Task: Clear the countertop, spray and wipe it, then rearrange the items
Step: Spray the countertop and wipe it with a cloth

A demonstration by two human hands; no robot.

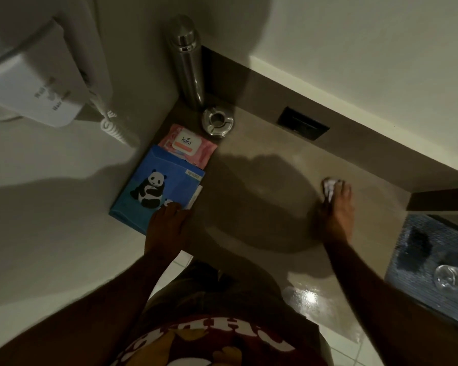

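Note:
A brown countertop [262, 165] runs along the wall. At its left end lie a blue box with a panda print [154, 191] and, behind it, a pink wipes pack [188, 145]. My left hand [167, 225] rests on the near corner of the blue box, fingers touching its top. My right hand [337, 207] presses a small white tissue [329, 190] flat against the countertop at the right. A steel flask [187, 62] stands in the back corner with a glass ashtray [218, 121] in front of it.
A white wall-mounted dryer [29, 91] with a coiled cord hangs at the left. A black recessed slot [303, 123] sits in the backsplash. At the right, a blue mat [413, 260] carries a clear glass [448, 277]. White floor tiles show below.

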